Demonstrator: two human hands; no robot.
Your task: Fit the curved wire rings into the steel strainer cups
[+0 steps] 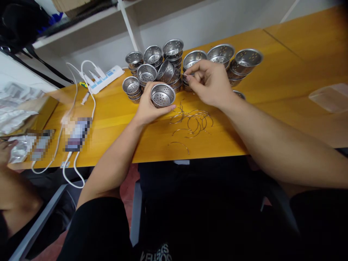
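My left hand (pixel 149 107) is wrapped round a small perforated metal cup (pixel 163 95), its mouth tilted up toward me. To its right, my right hand (pixel 208 81) is closed in a pinch on a thin wire (pixel 185 75), of which only a short end shows at the fingertips. Behind both hands stand stacks of similar perforated cups (pixel 153 55), and one tilted cup (pixel 165 71) leans among them. More stacked cups (pixel 246 61) stand behind and right of my right hand. Below the hands, several thin curved wires (pixel 193 123) lie loosely on the yellow table (pixel 152 145).
At the left lie a white power strip (pixel 107 79) with cables and a phone (pixel 78 134). A second phone (pixel 42 145) and plastic bags (pixel 16 116) are farther left, near another person's arm (pixel 17 195). A clear plastic piece (pixel 330 98) lies at the right.
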